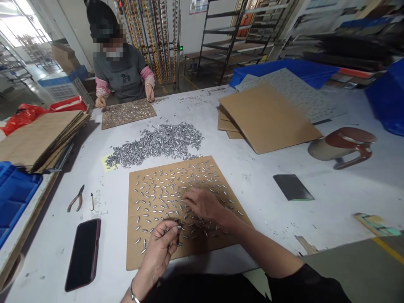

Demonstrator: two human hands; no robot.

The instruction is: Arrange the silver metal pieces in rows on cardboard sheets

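Note:
A brown cardboard sheet point(134, 252) lies in front of me, covered with small silvery spindle-shaped metal pieces point(138, 219) in loose rows. Over its near edge, my left hand point(164, 244) pinches one of these metal pieces between thumb and forefinger. Fingers bent down, my right hand point(203, 204) is over the middle of the sheet. Its fingertips are closed together among the pieces, and what they hold, if anything, is too small to make out. Just beyond the sheet is a big heap of the same metal pieces point(164, 141).
Pliers point(76, 198), a small cutter point(91, 202) and a phone point(82, 254) lie left. To the right are stacked cardboard sheets point(268, 118), a lidded jug point(341, 145) and a dark square pad point(293, 187). Across the table a co-worker point(124, 71) handles another filled board point(129, 113).

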